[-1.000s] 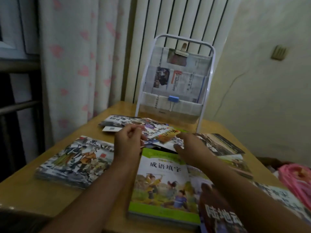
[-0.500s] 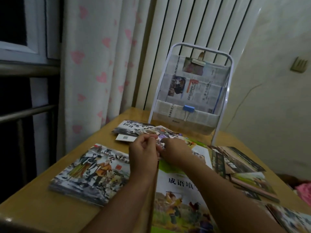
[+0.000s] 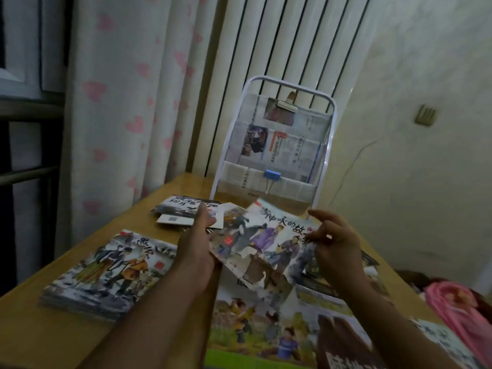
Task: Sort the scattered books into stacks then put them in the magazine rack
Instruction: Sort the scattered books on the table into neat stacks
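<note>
- We've got a thin picture book (image 3: 269, 241) with a torn near edge lifted off the table, tilted, cover toward us, in the middle of the scene.
- Our left hand (image 3: 198, 243) grips its left edge, fingers underneath; our right hand (image 3: 334, 241) pinches its right edge.
- Below it lies a green-edged book (image 3: 255, 326), with more books spread to the right.
- Left on the wooden table (image 3: 32, 339) sits a stack of picture books (image 3: 109, 272); further off, a small pile (image 3: 183, 211).
- At the far edge stands the white magazine rack (image 3: 277, 145), lined with newspaper, a blue binder clip (image 3: 272, 174) on its lower pocket.
</note>
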